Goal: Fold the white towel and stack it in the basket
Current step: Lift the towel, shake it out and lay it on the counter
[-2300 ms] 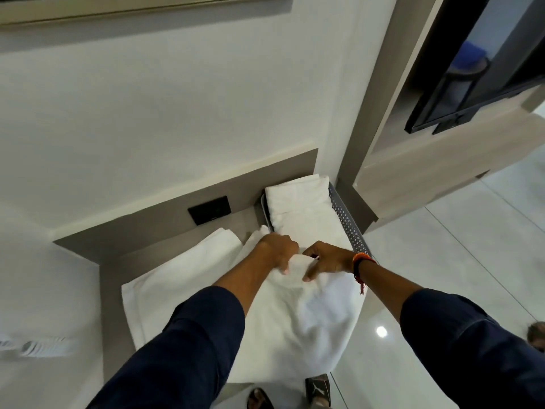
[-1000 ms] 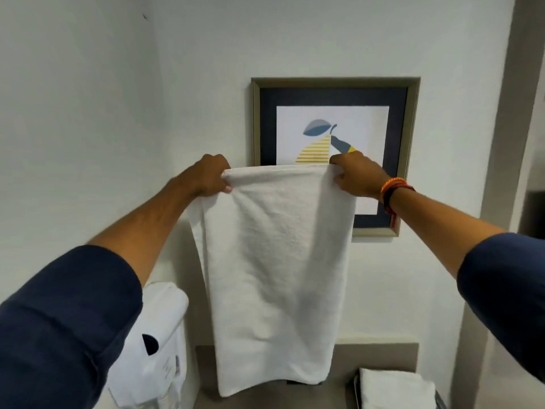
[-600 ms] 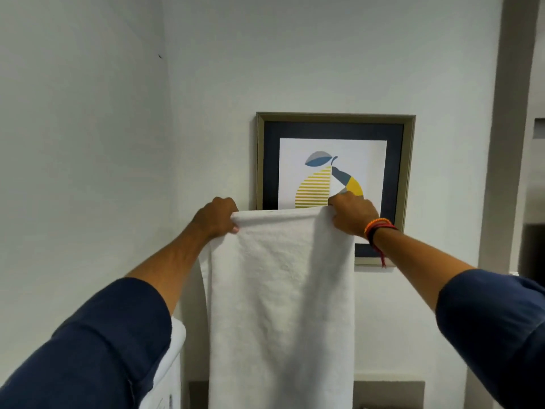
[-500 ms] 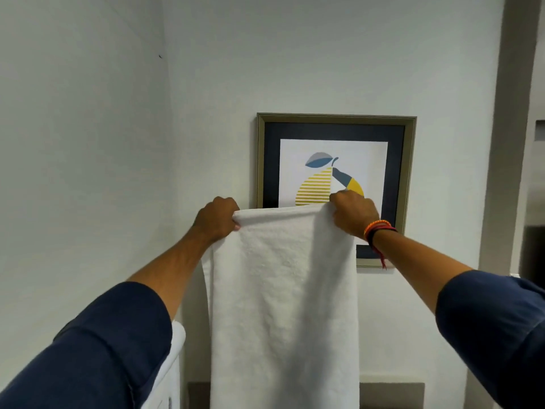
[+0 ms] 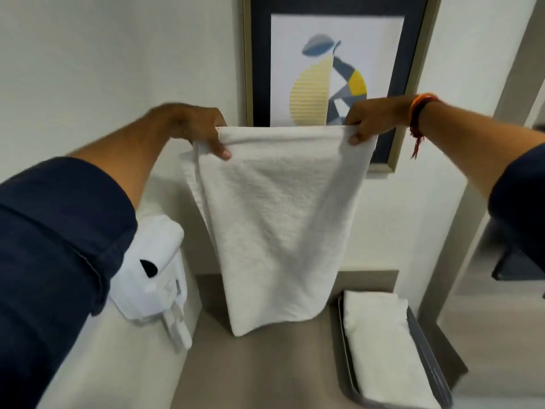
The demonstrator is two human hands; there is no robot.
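I am holding the white towel (image 5: 280,219) up mid-frame, left hand (image 5: 194,128) and right hand (image 5: 371,119) each pinching a top corner. I judge folding is underway; next I am needing to halve it before the basket (image 5: 427,361) at lower right.

Both arms wore dark navy sleeves, pushed up to about the elbow so the forearms were bare. The left sleeve (image 5: 56,255) filled the lower left of the view, its cuff edge showing a stitched seam and soft folds. The right sleeve (image 5: 519,190) showed only partly at the right edge. The left hand (image 5: 196,125) was bare, with no ring in sight. Behind the right hand (image 5: 370,119), the wrist carried orange and dark red thread bands (image 5: 420,109), with a frayed red tassel hanging below.
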